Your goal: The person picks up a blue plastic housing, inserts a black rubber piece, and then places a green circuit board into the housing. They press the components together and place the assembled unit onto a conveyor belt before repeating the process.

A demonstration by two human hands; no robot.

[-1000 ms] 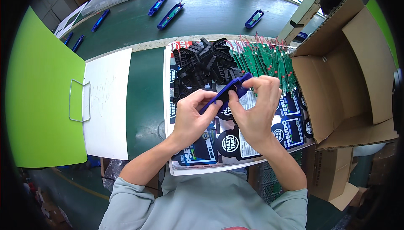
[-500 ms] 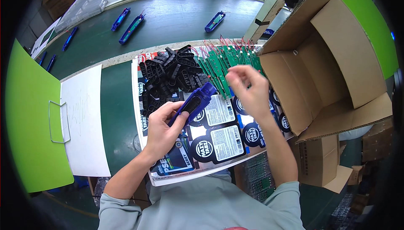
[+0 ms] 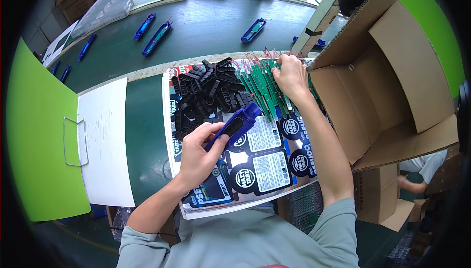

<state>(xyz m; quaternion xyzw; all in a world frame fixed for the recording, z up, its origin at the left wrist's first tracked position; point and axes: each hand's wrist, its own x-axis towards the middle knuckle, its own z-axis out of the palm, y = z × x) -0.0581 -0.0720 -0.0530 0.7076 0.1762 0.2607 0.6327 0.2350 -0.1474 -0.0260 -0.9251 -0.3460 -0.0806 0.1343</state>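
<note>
The left hand was clamped on a long blue plastic casing, which slanted away and rightward toward a heap of slim green circuit boards. The right hand, nearer, reached their far, red-wired ends, the boards pointing mostly away; whether its fingers gripped one, I couldn't tell.

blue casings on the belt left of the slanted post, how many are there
6: one blue casing and another at the far left, a third just right of them, two nearer the middle, one toward the post. More may be hidden behind the green panel.
</note>
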